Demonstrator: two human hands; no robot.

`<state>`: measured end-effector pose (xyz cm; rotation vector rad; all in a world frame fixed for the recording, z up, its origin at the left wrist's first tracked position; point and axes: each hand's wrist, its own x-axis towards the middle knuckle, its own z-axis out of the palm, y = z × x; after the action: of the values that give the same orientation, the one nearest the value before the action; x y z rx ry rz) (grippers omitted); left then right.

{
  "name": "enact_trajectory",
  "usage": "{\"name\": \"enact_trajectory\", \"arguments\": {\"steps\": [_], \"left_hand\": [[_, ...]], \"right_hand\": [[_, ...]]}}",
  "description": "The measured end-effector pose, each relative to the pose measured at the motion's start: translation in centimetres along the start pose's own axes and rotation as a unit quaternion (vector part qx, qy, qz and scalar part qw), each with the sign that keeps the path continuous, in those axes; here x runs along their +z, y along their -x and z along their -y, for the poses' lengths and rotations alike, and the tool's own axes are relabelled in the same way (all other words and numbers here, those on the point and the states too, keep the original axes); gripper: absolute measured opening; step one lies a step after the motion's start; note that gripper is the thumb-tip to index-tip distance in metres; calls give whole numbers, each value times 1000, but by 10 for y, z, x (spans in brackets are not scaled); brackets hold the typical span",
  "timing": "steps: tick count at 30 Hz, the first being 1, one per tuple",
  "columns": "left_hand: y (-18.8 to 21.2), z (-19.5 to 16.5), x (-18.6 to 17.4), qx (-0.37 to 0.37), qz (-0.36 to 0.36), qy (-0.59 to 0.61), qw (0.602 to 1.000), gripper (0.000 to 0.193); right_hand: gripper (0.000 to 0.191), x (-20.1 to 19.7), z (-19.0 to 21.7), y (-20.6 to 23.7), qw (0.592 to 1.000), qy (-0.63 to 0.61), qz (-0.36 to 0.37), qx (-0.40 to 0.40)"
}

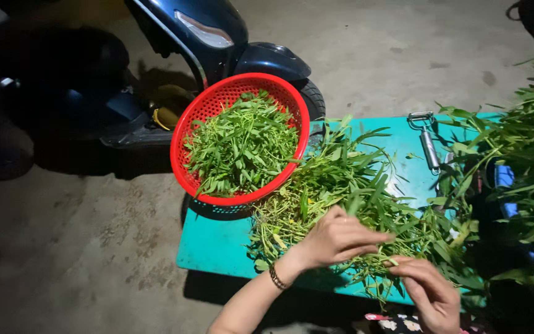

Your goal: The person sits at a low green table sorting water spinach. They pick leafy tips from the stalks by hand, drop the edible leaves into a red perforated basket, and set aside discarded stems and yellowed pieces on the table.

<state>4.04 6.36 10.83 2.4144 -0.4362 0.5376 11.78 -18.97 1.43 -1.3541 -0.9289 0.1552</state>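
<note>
Head cam: left hand (335,238) and right hand (426,291) both pinching stems in the greens pile (341,185), mid-sorting, so probably plucking next toward the red basket (186,133) at far left.

Two bare hands reached forward from the bottom of the view. The left hand (336,240) extended from a bare forearm that rose diagonally from the lower centre, a dark beaded bracelet (277,278) around its wrist, fingers stretched out to the right and pinched lightly together. The right hand (431,293) sat lower and nearer, knuckles up, fingers curled inward towards the left hand's fingertips.
</note>
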Motion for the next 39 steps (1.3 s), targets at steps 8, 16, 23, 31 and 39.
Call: {"name": "enact_trajectory", "arguments": {"steps": [8,16,23,31,39], "left_hand": [[37,7,-45,-61,-29,37,997,13],[1,68,-162,-64,-251,-310,915,19],[10,99,-83,-196,-67,-377,903,21],[50,101,16,-331,-81,-106,934,24],[54,58,-5,-345,-174,37,922,18]], "right_hand": [[42,25,-1,9,976,-103,-27,191],[32,18,-4,6,971,-119,-42,204],[29,13,-26,17,961,-100,-87,243],[26,4,-48,34,956,-52,-81,279],[22,21,-9,2,968,-2,-83,236]]}}
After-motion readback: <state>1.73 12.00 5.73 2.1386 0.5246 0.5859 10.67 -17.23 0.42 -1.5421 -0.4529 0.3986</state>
